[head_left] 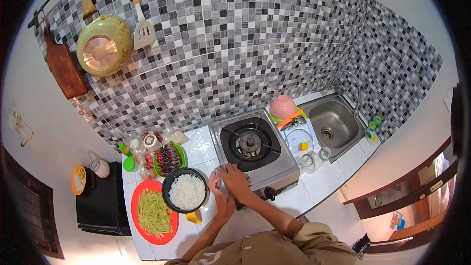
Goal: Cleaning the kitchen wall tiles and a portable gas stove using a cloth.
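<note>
My left hand (223,205) and my right hand (234,180) are close together at the front left corner of the stove, over the white counter. Both have curled fingers, the right one partly covering the left fingertips; whatever is between them is hidden. Just left of them stands a round black bowl (167,190) with white rice (187,192) in it. A yellow object (194,217) shows beside the bowl's near edge. Further left lies a red scalloped platter (171,233) bearing green shredded vegetable strips (154,213).
A single-burner gas stove (250,142) adjoins a steel sink (333,122). Behind the bowl are a green basket (182,153) of dark packets and several jars (151,141). Glass jars (307,162) and a pink bowl (283,107) stand right. A pan (104,46) hangs on the wall.
</note>
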Tool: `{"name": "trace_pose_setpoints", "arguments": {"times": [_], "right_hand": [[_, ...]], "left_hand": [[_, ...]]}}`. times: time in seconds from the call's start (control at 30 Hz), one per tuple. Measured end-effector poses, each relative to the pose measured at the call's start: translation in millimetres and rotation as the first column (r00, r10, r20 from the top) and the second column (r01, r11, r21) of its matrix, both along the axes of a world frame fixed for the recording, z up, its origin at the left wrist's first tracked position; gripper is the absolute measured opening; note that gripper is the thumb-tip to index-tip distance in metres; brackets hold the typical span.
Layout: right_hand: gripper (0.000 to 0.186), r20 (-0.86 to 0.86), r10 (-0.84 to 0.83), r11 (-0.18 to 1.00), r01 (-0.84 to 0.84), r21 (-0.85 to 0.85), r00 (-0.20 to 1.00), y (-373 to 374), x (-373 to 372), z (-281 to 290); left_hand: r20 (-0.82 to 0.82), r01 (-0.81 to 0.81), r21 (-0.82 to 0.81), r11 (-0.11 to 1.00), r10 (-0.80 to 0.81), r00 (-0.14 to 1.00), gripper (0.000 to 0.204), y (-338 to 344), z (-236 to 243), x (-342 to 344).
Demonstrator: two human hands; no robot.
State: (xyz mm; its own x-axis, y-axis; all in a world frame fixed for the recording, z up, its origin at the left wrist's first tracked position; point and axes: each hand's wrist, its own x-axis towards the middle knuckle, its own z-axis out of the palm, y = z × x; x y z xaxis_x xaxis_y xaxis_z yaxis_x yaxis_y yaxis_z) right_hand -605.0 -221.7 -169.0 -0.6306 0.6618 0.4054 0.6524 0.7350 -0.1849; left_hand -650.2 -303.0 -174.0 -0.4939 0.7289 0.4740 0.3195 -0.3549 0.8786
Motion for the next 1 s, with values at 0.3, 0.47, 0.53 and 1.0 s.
{"name": "trace_pose_setpoints", "arguments": {"times": [0.3,0.47,0.53,1.0], "right_hand": [[0.029,-0.192,0.166,0.986,-0.159,0.051,0.967,-7,92,-1],[0.020,-0.229,-0.280,0.953,0.299,0.055,0.932,18,140,2],[0.023,-0.324,-0.396,0.905,0.425,0.020,0.859,25,145,3],[0.028,-0.268,-0.214,0.975,0.222,0.000,0.939,8,136,-10]], "left_hand": [[-0.384,0.154,-0.168,0.974,-0.209,0.899,0.055,5,13,-3],[-0.431,0.063,-0.233,0.971,-0.161,0.888,0.049,26,19,-7],[-0.450,0.056,-0.226,0.972,-0.155,0.879,0.049,33,18,-4],[-0.568,-0.052,-0.307,0.950,-0.139,0.811,0.056,40,6,10]]}}
